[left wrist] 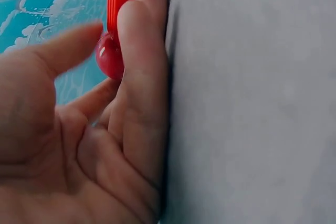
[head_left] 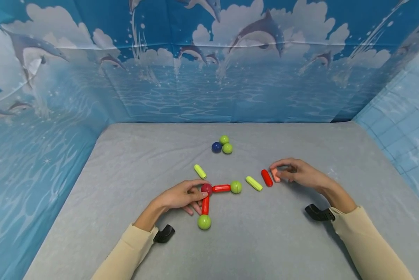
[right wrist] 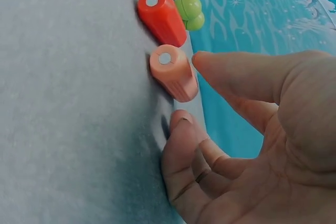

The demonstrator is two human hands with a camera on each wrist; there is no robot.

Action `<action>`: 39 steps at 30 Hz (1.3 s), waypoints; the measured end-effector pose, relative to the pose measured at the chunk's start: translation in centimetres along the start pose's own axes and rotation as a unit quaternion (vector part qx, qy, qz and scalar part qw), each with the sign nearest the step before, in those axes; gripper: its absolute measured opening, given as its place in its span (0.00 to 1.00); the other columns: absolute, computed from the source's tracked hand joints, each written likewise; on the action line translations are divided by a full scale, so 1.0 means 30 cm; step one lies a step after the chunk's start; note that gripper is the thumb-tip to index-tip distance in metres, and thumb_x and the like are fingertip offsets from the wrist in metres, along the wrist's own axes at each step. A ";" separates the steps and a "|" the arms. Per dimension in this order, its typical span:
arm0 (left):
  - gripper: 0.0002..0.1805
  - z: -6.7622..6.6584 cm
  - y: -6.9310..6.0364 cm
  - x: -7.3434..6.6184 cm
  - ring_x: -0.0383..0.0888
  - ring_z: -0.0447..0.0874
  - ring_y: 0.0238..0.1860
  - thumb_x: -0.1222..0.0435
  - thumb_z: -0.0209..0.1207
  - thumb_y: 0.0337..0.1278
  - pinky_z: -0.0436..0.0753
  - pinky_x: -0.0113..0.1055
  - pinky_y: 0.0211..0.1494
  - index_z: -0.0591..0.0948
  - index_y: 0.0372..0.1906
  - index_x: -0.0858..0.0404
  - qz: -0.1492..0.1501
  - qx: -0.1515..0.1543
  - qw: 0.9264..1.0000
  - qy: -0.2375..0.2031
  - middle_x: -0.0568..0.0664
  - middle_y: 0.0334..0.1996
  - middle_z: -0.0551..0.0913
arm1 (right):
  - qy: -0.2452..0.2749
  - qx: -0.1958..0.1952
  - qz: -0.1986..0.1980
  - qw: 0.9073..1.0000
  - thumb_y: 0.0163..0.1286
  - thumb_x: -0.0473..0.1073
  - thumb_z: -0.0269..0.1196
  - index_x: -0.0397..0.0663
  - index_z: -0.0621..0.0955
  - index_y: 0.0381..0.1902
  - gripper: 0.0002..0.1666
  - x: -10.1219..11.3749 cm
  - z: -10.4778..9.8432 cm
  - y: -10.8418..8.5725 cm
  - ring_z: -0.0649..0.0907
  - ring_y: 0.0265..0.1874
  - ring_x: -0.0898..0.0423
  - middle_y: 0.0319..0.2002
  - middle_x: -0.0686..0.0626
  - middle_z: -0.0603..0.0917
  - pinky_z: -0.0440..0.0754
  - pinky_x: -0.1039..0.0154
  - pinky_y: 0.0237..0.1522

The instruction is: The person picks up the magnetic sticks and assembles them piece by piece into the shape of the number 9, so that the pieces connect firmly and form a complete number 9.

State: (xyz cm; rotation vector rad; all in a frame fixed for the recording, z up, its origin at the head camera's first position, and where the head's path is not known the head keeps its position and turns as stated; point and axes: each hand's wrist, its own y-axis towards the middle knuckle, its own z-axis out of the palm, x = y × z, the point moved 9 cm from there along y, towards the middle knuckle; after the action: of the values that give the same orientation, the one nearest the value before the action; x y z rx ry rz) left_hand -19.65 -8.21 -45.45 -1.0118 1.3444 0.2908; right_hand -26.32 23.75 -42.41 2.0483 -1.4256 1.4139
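Note:
In the head view, my left hand (head_left: 183,197) pinches a dark red ball (head_left: 206,189) between thumb and index finger. Two red rods (head_left: 221,188) join this ball at a corner, each ending in a green ball (head_left: 235,187); the other green ball (head_left: 204,222) lies nearer me. The left wrist view shows the red ball (left wrist: 108,59) beside the fingers. My right hand (head_left: 297,172) is around a salmon rod (right wrist: 173,72) with a silvery end disc. Thumb and fingers stand apart there, with a gap below the rod. A loose red rod (head_left: 267,177) lies just beside it.
A yellow-green rod (head_left: 254,183) lies between the joined piece and the loose red rod. Another yellow-green rod (head_left: 200,171) is beyond my left hand. Farther back, a blue ball (head_left: 216,147) clusters with two green balls (head_left: 227,148). A dolphin-print curtain (head_left: 195,89) borders the grey table (head_left: 265,241).

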 end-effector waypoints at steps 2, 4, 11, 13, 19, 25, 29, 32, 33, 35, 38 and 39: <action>0.32 0.002 -0.001 -0.003 0.47 0.90 0.31 0.58 0.62 0.68 0.86 0.37 0.31 0.68 0.72 0.58 0.002 -0.001 1.000 0.009 0.55 0.36 0.83 | -0.002 -0.004 0.002 1.000 0.73 0.40 0.62 0.38 0.77 0.63 0.22 -0.004 0.002 -0.001 0.79 0.32 0.54 0.62 0.36 0.75 0.79 0.63 0.34; 0.34 0.003 -0.002 -0.008 0.47 0.90 0.31 0.59 0.65 0.64 0.86 0.37 0.31 0.67 0.72 0.58 0.007 -0.003 1.000 0.015 0.54 0.36 0.83 | -0.009 -0.010 0.003 1.000 0.72 0.41 0.63 0.39 0.77 0.62 0.23 -0.007 0.005 -0.001 0.79 0.32 0.54 0.62 0.36 0.74 0.78 0.63 0.34; 0.38 0.004 -0.013 -0.024 0.45 0.88 0.27 0.61 0.69 0.60 0.86 0.38 0.31 0.67 0.72 0.60 0.019 -0.039 0.998 0.043 0.51 0.32 0.85 | -0.042 -0.028 0.013 0.999 0.71 0.44 0.65 0.43 0.79 0.61 0.23 -0.012 0.010 0.007 0.78 0.33 0.54 0.61 0.36 0.75 0.79 0.62 0.34; 0.37 0.005 -0.016 -0.031 0.44 0.88 0.25 0.61 0.69 0.59 0.86 0.37 0.31 0.67 0.72 0.61 0.025 -0.050 0.997 0.057 0.50 0.30 0.86 | -0.045 -0.029 0.013 0.998 0.71 0.44 0.65 0.43 0.79 0.61 0.23 -0.013 0.012 0.009 0.78 0.33 0.54 0.59 0.37 0.77 0.79 0.62 0.33; 0.34 0.007 -0.020 -0.050 0.44 0.87 0.24 0.62 0.69 0.59 0.86 0.37 0.31 0.70 0.69 0.64 0.044 -0.068 0.994 0.073 0.50 0.28 0.86 | -0.061 -0.044 0.011 0.997 0.70 0.46 0.67 0.42 0.79 0.59 0.23 -0.001 0.011 0.009 0.80 0.33 0.55 0.54 0.38 0.80 0.79 0.62 0.32; 0.32 0.011 -0.017 -0.053 0.45 0.86 0.23 0.65 0.68 0.59 0.86 0.39 0.31 0.71 0.67 0.66 0.049 -0.076 0.994 0.069 0.51 0.28 0.85 | -0.088 -0.067 0.016 0.994 0.68 0.42 0.68 0.43 0.81 0.57 0.21 0.014 0.009 0.003 0.78 0.33 0.53 0.53 0.37 0.80 0.78 0.62 0.31; 0.31 0.010 -0.019 -0.057 0.43 0.85 0.22 0.65 0.68 0.59 0.86 0.37 0.31 0.71 0.67 0.66 0.049 -0.085 0.992 0.078 0.51 0.28 0.85 | -0.100 -0.077 0.011 0.992 0.66 0.36 0.66 0.43 0.81 0.56 0.20 0.017 0.006 0.003 0.77 0.32 0.52 0.54 0.36 0.80 0.77 0.62 0.30; 0.32 0.007 -0.022 -0.061 0.43 0.85 0.22 0.66 0.68 0.59 0.85 0.37 0.30 0.71 0.67 0.67 0.046 -0.095 0.991 0.084 0.50 0.28 0.85 | -0.108 -0.081 0.004 0.991 0.66 0.34 0.65 0.43 0.82 0.56 0.19 0.019 0.003 0.005 0.78 0.33 0.52 0.54 0.36 0.80 0.78 0.62 0.31; 0.32 0.007 -0.023 -0.062 0.43 0.85 0.22 0.66 0.68 0.59 0.85 0.37 0.30 0.71 0.67 0.67 0.045 -0.098 0.991 0.086 0.50 0.28 0.86 | -0.111 -0.083 0.002 0.990 0.66 0.34 0.65 0.43 0.82 0.56 0.19 0.020 0.003 0.005 0.78 0.34 0.52 0.54 0.36 0.80 0.78 0.62 0.31; 0.33 0.005 -0.023 -0.062 0.43 0.85 0.22 0.66 0.68 0.58 0.85 0.37 0.30 0.71 0.67 0.68 0.043 -0.103 0.990 0.086 0.50 0.29 0.86 | -0.119 -0.087 0.000 0.989 0.66 0.33 0.65 0.43 0.82 0.55 0.19 0.023 0.001 0.006 0.79 0.35 0.51 0.54 0.36 0.81 0.78 0.61 0.31; 0.33 0.004 -0.021 -0.060 0.42 0.85 0.22 0.65 0.69 0.59 0.85 0.36 0.30 0.70 0.67 0.68 0.042 -0.107 0.990 0.087 0.50 0.29 0.86 | -0.128 -0.096 -0.001 0.987 0.64 0.32 0.64 0.44 0.83 0.54 0.19 0.029 0.000 0.004 0.79 0.36 0.50 0.54 0.36 0.82 0.78 0.61 0.31; 0.34 0.005 -0.021 -0.060 0.42 0.85 0.22 0.64 0.69 0.59 0.85 0.36 0.30 0.70 0.68 0.68 0.043 -0.108 0.989 0.087 0.50 0.29 0.86 | -0.131 -0.099 -0.002 0.986 0.64 0.32 0.64 0.44 0.83 0.54 0.19 0.032 -0.001 0.002 0.79 0.37 0.50 0.54 0.36 0.82 0.78 0.61 0.31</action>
State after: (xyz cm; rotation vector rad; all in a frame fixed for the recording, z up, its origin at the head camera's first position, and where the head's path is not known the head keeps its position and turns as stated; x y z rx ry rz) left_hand -19.60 -7.81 -43.58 -1.1820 1.5419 0.4277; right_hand -26.35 23.20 -41.62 2.1633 -1.5893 0.9822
